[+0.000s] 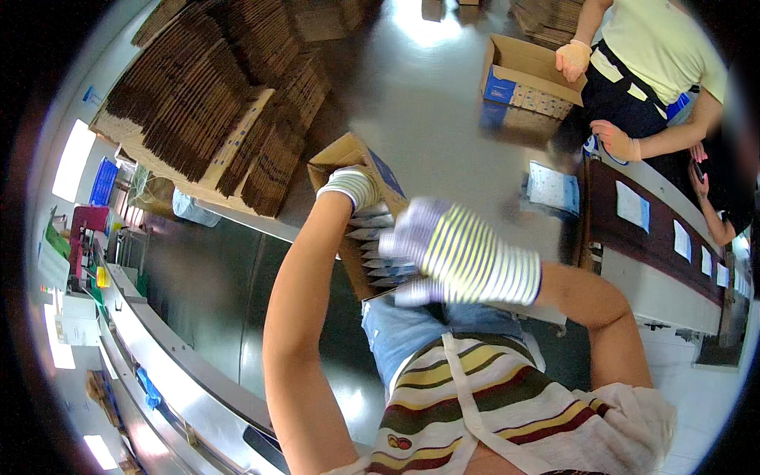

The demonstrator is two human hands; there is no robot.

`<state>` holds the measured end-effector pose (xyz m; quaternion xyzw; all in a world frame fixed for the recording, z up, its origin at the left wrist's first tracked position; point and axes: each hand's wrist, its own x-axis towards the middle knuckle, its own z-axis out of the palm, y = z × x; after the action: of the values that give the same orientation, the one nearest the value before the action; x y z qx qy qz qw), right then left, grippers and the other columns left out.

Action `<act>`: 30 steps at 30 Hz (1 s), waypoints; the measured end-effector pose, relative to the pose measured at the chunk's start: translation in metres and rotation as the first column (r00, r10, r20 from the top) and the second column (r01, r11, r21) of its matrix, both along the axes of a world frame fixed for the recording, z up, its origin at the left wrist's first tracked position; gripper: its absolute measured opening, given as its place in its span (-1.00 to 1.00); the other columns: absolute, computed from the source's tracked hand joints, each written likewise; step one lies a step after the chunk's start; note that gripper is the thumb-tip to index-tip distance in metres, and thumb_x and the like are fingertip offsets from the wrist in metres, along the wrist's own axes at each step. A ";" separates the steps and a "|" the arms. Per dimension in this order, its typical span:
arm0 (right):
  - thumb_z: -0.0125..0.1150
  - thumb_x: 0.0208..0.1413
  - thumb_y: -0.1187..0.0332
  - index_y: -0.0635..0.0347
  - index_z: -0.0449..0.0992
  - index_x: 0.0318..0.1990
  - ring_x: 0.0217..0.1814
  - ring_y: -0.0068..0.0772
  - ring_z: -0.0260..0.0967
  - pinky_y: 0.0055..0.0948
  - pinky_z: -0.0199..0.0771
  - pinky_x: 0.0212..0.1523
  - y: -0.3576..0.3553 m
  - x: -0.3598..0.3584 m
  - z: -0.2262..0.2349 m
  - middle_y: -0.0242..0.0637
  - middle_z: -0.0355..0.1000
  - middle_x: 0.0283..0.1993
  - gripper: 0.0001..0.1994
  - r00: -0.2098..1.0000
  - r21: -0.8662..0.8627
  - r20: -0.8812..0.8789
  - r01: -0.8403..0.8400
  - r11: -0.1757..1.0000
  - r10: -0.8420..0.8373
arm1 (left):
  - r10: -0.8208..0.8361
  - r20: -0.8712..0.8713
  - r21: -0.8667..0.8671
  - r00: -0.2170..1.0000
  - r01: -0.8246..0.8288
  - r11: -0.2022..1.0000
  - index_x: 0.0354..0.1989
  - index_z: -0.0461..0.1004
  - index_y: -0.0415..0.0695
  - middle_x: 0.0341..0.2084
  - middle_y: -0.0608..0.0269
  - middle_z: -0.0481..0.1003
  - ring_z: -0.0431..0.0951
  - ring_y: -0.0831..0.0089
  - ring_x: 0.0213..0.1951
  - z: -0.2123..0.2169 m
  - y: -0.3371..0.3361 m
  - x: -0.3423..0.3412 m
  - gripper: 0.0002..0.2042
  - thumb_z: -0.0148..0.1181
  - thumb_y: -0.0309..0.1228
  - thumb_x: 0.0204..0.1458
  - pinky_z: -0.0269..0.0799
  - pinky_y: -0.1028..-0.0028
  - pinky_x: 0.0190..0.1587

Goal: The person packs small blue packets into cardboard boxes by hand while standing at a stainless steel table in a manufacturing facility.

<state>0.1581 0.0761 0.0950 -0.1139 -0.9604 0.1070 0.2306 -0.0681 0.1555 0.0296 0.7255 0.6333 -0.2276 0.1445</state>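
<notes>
In front of me an open cardboard box, brown with a blue printed side, stands tilted at the table's near edge against my jeans. A row of flat silvery packets is stacked inside it. My left hand, in a striped knit glove, reaches into the far end of the box; its fingers are hidden behind the packets and cardboard. Over the box's right side is my right hand, in a similar glove. Motion blurs it somewhat, but its thumb stands apart from the stretched fingers, and nothing shows in its grasp.
Tall stacks of flattened cartons fill the table's left side. Across the metal table, a co-worker with orange gloves stands by another open box. A dark conveyor belt carries several pale packets; another packet lies beside it.
</notes>
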 end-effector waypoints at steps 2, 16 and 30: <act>0.18 -0.13 0.08 0.18 0.42 -0.17 -0.19 -0.16 0.33 -0.12 0.32 0.04 -0.022 -0.003 -0.031 -0.21 0.37 -0.34 -0.58 0.994 0.146 0.041 -0.107 0.983 0.103 | -0.049 -0.047 -0.075 0.998 0.046 0.996 -0.02 0.48 -0.06 -0.01 0.12 0.44 0.42 0.17 0.05 -0.005 -0.001 -0.003 -0.64 -0.04 -0.20 0.07 0.34 0.32 0.06; 0.33 -0.19 0.13 0.16 0.42 -0.27 -0.01 -0.11 0.29 -0.15 0.31 0.04 0.006 0.051 -0.022 -0.19 0.36 -0.08 -0.62 0.960 -0.128 -0.273 0.024 0.991 -0.058 | -0.044 0.155 0.216 0.987 0.009 0.976 -0.15 0.41 -0.28 -0.11 -0.15 0.42 0.46 0.02 -0.10 0.031 -0.070 0.050 -0.61 -0.07 -0.18 0.06 0.37 0.17 -0.04; 0.26 -0.03 0.33 0.27 0.39 -0.02 -0.12 -0.24 0.42 -0.37 0.41 -0.06 0.230 0.280 -0.083 -0.19 0.48 -0.19 -0.60 0.658 -0.325 0.624 0.709 0.626 -0.421 | -0.031 0.131 0.269 0.991 -0.005 0.963 -0.13 0.42 -0.26 -0.17 -0.06 0.44 0.47 0.08 -0.12 0.018 -0.070 0.048 -0.62 0.02 -0.22 -0.01 0.39 0.21 -0.06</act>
<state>0.4378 0.3060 0.0125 -0.5046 -0.8220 0.2607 -0.0413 -0.0196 0.0854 0.0477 0.7560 0.6425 -0.0913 0.0855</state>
